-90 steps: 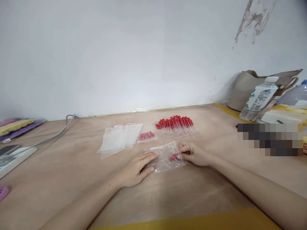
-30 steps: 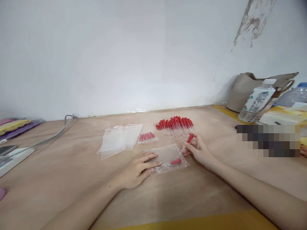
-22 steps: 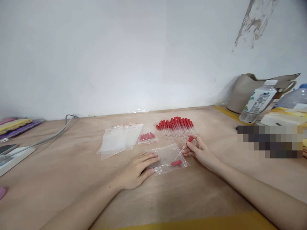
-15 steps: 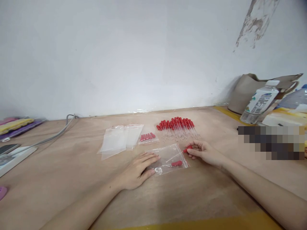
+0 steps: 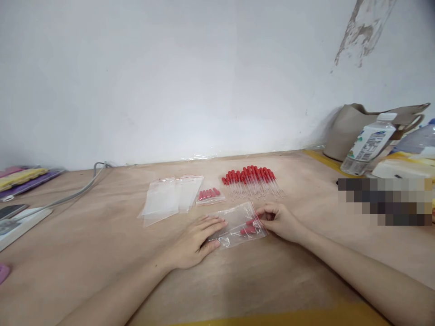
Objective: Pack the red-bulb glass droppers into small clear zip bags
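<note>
A clear zip bag (image 5: 234,215) lies flat on the table, its red-edged mouth facing right. My left hand (image 5: 193,242) rests on the bag's left end with fingers stretched out. At the mouth, the fingers of my right hand (image 5: 280,222) pinch a dropper with a red bulb (image 5: 252,222), which is now mostly inside the bag. Another red-bulbed dropper (image 5: 248,230) lies in the bag just below it. Behind the right hand, many loose droppers (image 5: 249,174) are lined up, red bulbs toward the wall and clear thin tubes toward me.
A smaller-looking bag holding several red-bulbed droppers (image 5: 210,194) lies behind the left hand, beside overlapping flat clear bags (image 5: 161,199). At the right stand a water bottle (image 5: 369,145) and a grey-brown bag (image 5: 340,131). A cable (image 5: 81,190) and a phone (image 5: 12,211) are at left.
My right hand has moved left to the bag's mouth and pushed the dropper it holds inside. The dropper lying in the bag has shifted slightly left. My left hand stays put.
</note>
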Available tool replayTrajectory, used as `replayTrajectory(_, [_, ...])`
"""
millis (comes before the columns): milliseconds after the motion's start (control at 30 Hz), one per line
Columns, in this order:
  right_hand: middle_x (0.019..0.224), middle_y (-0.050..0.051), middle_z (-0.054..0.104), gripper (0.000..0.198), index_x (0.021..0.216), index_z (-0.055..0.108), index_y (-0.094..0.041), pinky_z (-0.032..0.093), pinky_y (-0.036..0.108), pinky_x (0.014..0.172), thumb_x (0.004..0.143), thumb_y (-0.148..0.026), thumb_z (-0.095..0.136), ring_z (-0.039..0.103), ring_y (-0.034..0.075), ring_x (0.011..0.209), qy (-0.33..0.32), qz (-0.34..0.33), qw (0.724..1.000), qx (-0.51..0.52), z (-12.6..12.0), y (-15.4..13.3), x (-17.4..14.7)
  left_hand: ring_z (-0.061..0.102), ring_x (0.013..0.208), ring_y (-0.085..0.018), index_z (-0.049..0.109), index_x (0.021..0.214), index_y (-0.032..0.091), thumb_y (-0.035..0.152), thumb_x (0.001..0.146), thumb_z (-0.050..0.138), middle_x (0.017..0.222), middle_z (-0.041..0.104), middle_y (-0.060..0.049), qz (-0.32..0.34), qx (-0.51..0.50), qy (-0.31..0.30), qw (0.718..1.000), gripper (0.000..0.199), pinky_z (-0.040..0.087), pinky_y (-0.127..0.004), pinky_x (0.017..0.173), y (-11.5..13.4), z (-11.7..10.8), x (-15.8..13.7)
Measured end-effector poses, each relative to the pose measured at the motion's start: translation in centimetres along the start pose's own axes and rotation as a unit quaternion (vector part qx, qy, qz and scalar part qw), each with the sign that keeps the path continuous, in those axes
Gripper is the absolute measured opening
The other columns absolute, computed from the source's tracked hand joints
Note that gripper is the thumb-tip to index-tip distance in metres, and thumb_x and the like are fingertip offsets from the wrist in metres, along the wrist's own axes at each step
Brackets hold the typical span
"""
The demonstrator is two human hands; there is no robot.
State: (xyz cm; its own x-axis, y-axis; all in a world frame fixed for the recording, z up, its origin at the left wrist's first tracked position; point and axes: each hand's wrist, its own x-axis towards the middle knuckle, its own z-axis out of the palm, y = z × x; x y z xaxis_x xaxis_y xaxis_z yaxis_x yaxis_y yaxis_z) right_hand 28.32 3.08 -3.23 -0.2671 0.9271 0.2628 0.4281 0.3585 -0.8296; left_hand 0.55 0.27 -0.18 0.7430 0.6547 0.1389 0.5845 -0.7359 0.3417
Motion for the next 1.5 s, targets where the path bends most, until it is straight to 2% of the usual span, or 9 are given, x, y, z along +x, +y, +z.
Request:
replayTrajectory(267, [0.082, 0.004, 0.068, 0.028, 0.088, 0.065, -0.018, 0.047, 0.03, 0.069, 0.071, -0.039, 0.058, 0.061, 0.015, 0.073, -0.114, 0.043, 0.986, 0.115, -0.8, -0.5, -0.1, 0.031, 0.128, -0.02, 0.034, 0.133, 0.029, 0.034, 0.093, 0.037, 0.137, 0.038, -0.002, -0.002, 0.009, -0.011, 1.0, 0.041, 0.023, -0.044, 0.106, 0.0, -0.1, 0.1])
replayTrajectory(333, [0.084, 0.005, 0.068, 0.029, 0.088, 0.065, -0.017, 0.047, 0.03, 0.069, 0.071, -0.04, 0.058, 0.061, 0.015, 0.073, -0.083, 0.04, 0.992, 0.089, -1.2, -0.2, 0.4, 0.03, 0.128, -0.02, 0.037, 0.132, 0.03, 0.034, 0.093, 0.037, 0.138, 0.037, -0.001, 0.0, 0.007, -0.012, 1.0, 0.039, 0.022, -0.044, 0.107, -0.1, 0.0, 0.0])
replayTrajectory(433, [0.075, 0.005, 0.067, 0.026, 0.079, 0.065, -0.016, 0.046, 0.027, 0.062, 0.07, -0.039, 0.057, 0.058, 0.014, 0.065, 0.037, 0.036, 0.999, -0.014, -2.1, 0.4, 2.4, 0.03, 0.128, -0.021, 0.04, 0.13, 0.03, 0.033, 0.093, 0.037, 0.138, 0.037, -0.001, 0.0, -0.001, -0.012, 1.0, 0.037, 0.023, -0.044, 0.106, -0.2, 0.1, 0.0])
replayTrajectory(600, [0.066, 0.003, 0.063, 0.021, 0.07, 0.063, -0.018, 0.04, 0.025, 0.056, 0.069, -0.038, 0.055, 0.056, 0.014, 0.062, 0.202, 0.082, 0.956, -0.196, -3.6, 1.1, 7.7, 0.03, 0.128, -0.02, 0.042, 0.129, 0.028, 0.032, 0.093, 0.037, 0.137, 0.038, -0.002, 0.011, -0.004, -0.017, 1.0, 0.036, 0.022, -0.042, 0.107, -0.5, 0.1, 0.1])
replayTrajectory(700, [0.075, 0.003, 0.065, 0.022, 0.073, 0.064, -0.021, 0.04, 0.026, 0.058, 0.067, -0.041, 0.056, 0.058, 0.017, 0.071, 0.241, 0.154, 0.928, -0.237, -3.7, 1.0, 10.4, 0.029, 0.129, -0.019, 0.041, 0.13, 0.028, 0.033, 0.094, 0.034, 0.138, 0.037, -0.002, 0.017, 0.0, -0.026, 1.0, 0.037, 0.021, -0.043, 0.107, -0.5, 0.0, 0.1])
replayTrajectory(867, [0.083, 0.006, 0.067, 0.028, 0.073, 0.067, -0.022, 0.041, 0.029, 0.063, 0.063, -0.047, 0.057, 0.06, 0.022, 0.08, 0.232, 0.239, 0.906, -0.263, -2.7, 0.6, 12.4, 0.028, 0.129, -0.017, 0.039, 0.13, 0.031, 0.033, 0.096, 0.029, 0.138, 0.036, 0.0, 0.007, 0.001, -0.035, 0.999, 0.036, 0.019, -0.041, 0.108, -0.2, -0.4, 0.0])
replayTrajectory(1300, [0.082, 0.014, 0.066, 0.019, 0.073, 0.065, -0.016, 0.043, 0.033, 0.065, 0.061, -0.031, 0.06, 0.061, 0.027, 0.081, 0.208, 0.278, 0.903, -0.254, -1.8, -0.7, 13.5, 0.028, 0.129, -0.018, 0.038, 0.131, 0.028, 0.038, 0.093, 0.036, 0.139, 0.035, -0.002, 0.017, 0.025, -0.031, 0.999, 0.04, 0.021, -0.041, 0.107, -0.3, -0.1, 0.0])
replayTrajectory(1400, [0.075, 0.011, 0.065, 0.021, 0.066, 0.061, -0.017, 0.042, 0.03, 0.063, 0.068, -0.036, 0.055, 0.061, 0.023, 0.076, 0.198, 0.239, 0.924, -0.225, -2.2, -1.2, 12.9, 0.027, 0.13, -0.019, 0.039, 0.131, 0.028, 0.038, 0.093, 0.036, 0.139, 0.035, -0.002, 0.02, 0.022, -0.031, 0.999, 0.039, 0.022, -0.042, 0.107, -0.4, 0.0, 0.0])
replayTrajectory(1500, [0.074, 0.006, 0.064, 0.024, 0.071, 0.056, -0.018, 0.041, 0.024, 0.06, 0.076, -0.039, 0.046, 0.059, 0.016, 0.069, 0.191, 0.169, 0.951, -0.174, -2.6, -1.4, 10.8, 0.028, 0.129, -0.021, 0.04, 0.13, 0.029, 0.037, 0.093, 0.037, 0.139, 0.035, -0.002, 0.027, 0.015, -0.026, 0.999, 0.038, 0.022, -0.043, 0.106, -0.6, 0.0, 0.0])
